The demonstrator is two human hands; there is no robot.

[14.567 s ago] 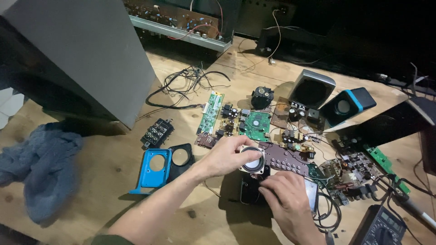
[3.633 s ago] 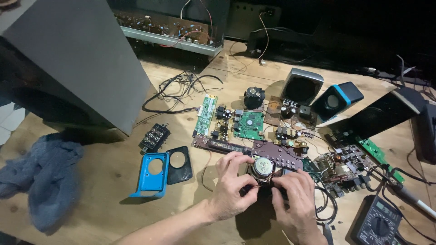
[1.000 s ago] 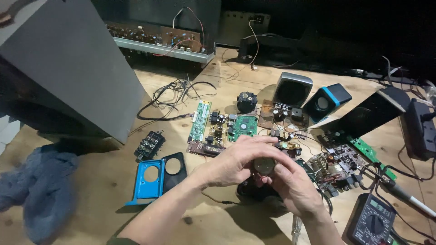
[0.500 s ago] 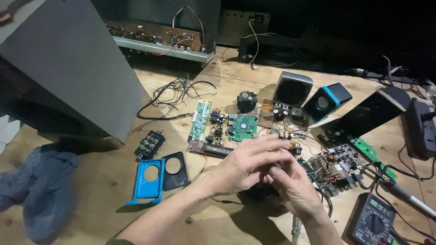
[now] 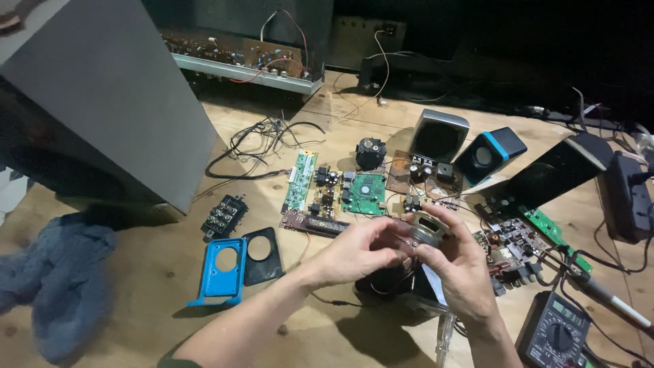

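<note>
Bare bench (image 5: pixel 136 327) lies open left of the hands. Circuit boards (image 5: pixel 340 194) crowd ahead. A multimeter (image 5: pixel 555 335) blocks the right.

- Warm light on the wooden table (image 5: pixel 136 272), dim overall
- Far side falls to near black
- Soft shadows under the forearms
- Sharp centre, slight wide-angle stretch at edges

A blue frame (image 5: pixel 219 271) lies at eight o'clock beside a black frame (image 5: pixel 260 254). A grey cloth (image 5: pixel 58 289) sits at nine, a multimeter (image 5: pixel 555 336) at four.
</note>
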